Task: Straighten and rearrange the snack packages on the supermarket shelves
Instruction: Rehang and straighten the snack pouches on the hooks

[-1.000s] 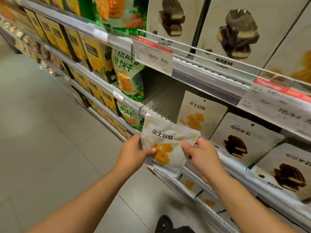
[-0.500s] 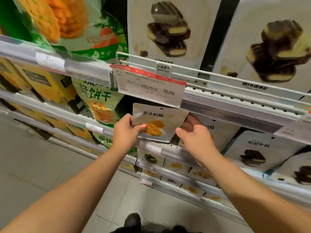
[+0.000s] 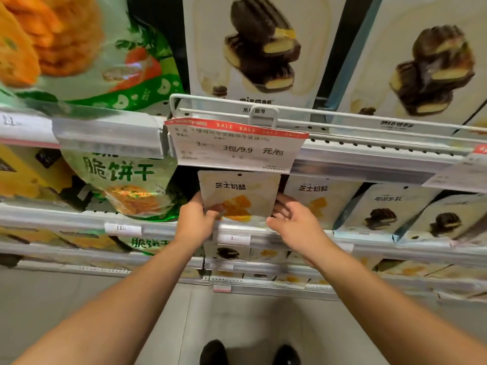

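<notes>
Glossy foil pouch: the cream-white cheese snack pouch (image 3: 238, 198) is held upright at the front edge of the middle shelf (image 3: 290, 234), its long axis vertical and its printed face turned outward.
Position on the shelf: the pouch is set at the left end of the pale pouch row, under the hanging sale tag (image 3: 234, 147), with its bottom edge down at the shelf's front rail.
Left grip: the left hand (image 3: 196, 219) is closed on the pouch's lower left edge, thumb on the front face, the other digits hidden behind.
Right grip: the right hand (image 3: 295, 222) is seen loosely spread at the pouch's right edge; nothing is clasped by it, and contact with the pouch cannot be judged.
Key relation: the pouch rises straight up from the left grip, so the pouch is probably steered from its lower left corner; the left hand is the nearer and controlling one.
Neighbour to the right: a matching cheese pouch (image 3: 316, 198) stands just beside, partly hidden behind the right hand.
Neighbour to the left: a green cracker bag (image 3: 123, 185) leans on the same shelf, with a dark gap between.
Judged step: the pouch is likely being seated flush with the row.
</notes>
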`<state>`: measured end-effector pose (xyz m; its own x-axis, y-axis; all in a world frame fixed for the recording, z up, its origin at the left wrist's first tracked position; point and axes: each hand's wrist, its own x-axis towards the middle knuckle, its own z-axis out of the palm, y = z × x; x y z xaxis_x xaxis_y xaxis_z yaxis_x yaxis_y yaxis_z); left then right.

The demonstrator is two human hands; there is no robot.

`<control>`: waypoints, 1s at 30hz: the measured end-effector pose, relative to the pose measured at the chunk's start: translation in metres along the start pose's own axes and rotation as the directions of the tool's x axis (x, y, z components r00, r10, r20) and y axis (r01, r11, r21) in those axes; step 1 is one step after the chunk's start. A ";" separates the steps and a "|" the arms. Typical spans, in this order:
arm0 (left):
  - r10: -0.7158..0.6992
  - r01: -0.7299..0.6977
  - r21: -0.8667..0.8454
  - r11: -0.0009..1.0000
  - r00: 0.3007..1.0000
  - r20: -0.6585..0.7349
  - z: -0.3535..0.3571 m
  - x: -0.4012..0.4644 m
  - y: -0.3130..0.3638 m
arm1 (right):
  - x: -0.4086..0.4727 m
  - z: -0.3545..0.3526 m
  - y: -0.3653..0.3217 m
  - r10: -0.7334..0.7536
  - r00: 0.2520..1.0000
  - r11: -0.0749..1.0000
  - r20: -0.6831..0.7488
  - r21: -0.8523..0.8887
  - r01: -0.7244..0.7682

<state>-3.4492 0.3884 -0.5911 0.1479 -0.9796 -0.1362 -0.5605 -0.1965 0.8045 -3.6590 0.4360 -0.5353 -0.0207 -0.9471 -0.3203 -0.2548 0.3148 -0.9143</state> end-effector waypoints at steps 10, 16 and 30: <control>0.114 -0.131 -0.091 0.987 0.979 -0.166 -0.005 -0.042 -0.015 | -0.036 -0.031 0.025 0.061 0.988 0.988 -0.139 0.151 -0.039; 0.288 -0.300 -0.012 0.954 0.902 0.322 0.047 -0.099 0.011 | -0.125 -0.109 0.079 0.136 0.926 0.957 -0.352 0.288 -0.031; 0.567 -0.691 -0.204 0.693 0.348 0.747 0.288 -0.262 0.241 | -0.390 -0.316 0.204 0.305 0.399 0.872 -0.865 0.422 0.248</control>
<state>-3.8574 0.5851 -0.5279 -0.8747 -0.4841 -0.0234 -0.3248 0.5496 0.7697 -4.0088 0.8502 -0.5181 -0.9218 -0.3364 -0.1924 0.1806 0.0664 -0.9813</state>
